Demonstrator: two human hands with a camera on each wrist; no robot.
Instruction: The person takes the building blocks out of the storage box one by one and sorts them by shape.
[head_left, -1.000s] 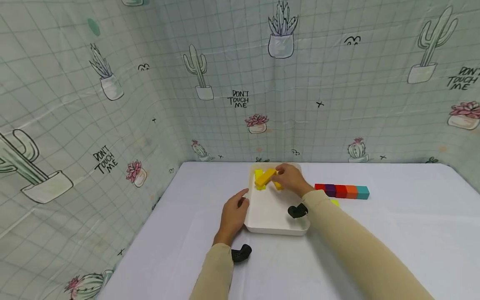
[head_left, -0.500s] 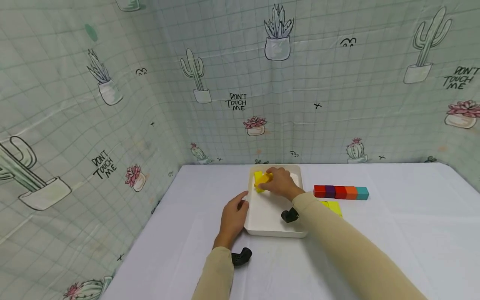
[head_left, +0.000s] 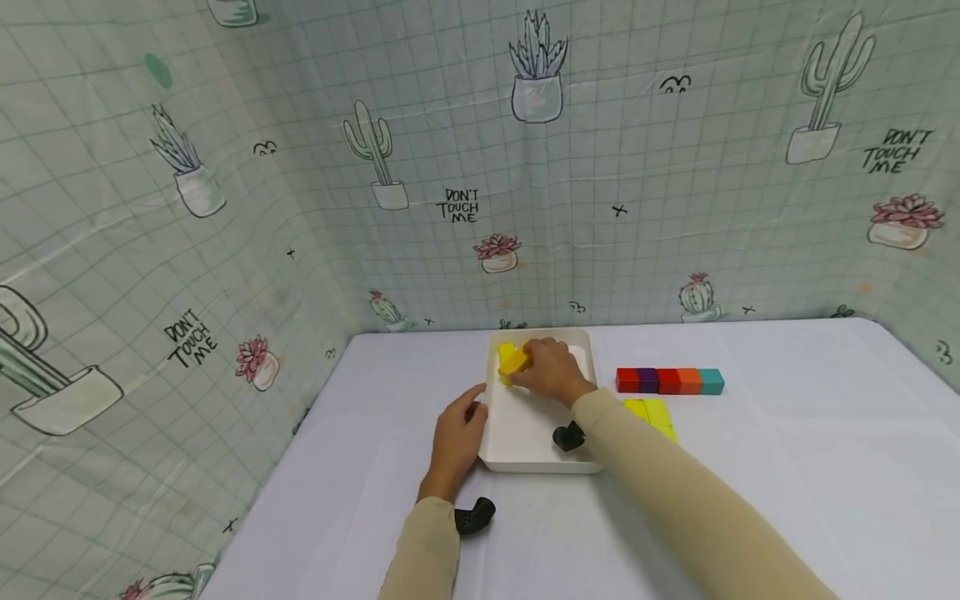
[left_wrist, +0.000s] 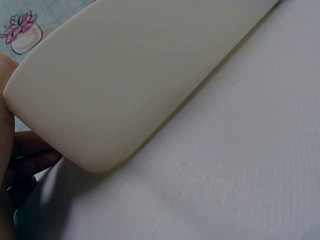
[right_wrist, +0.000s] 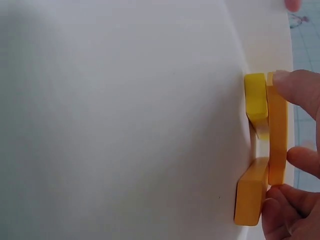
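Note:
My right hand (head_left: 551, 371) is over the far half of a white tray (head_left: 517, 442). Thumb and fingers pinch a long orange-yellow block (right_wrist: 278, 132), also seen as the yellow block (head_left: 513, 361) in the head view. It lies against a bright yellow block (right_wrist: 256, 95) and a second orange-yellow block (right_wrist: 250, 197) in the tray. The head view hides part of these behind my hand. My left hand (head_left: 456, 433) rests against the tray's left side with relaxed fingers; the left wrist view shows its fingers (left_wrist: 35, 155) beside the tray's outer wall.
Right of the tray, a row of red, purple, orange and teal cubes (head_left: 669, 382) stands on the white-covered table (head_left: 787, 467). Nearer lie yellow blocks (head_left: 652, 412), partly covered by my right sleeve (head_left: 660, 483). A cactus-print cloth (head_left: 630, 167) hangs behind.
My right hand has moved leftward and slightly nearer over the tray, toward the yellow blocks. The yellow blocks beside the tray show more now. My left hand has stayed at the tray's side.

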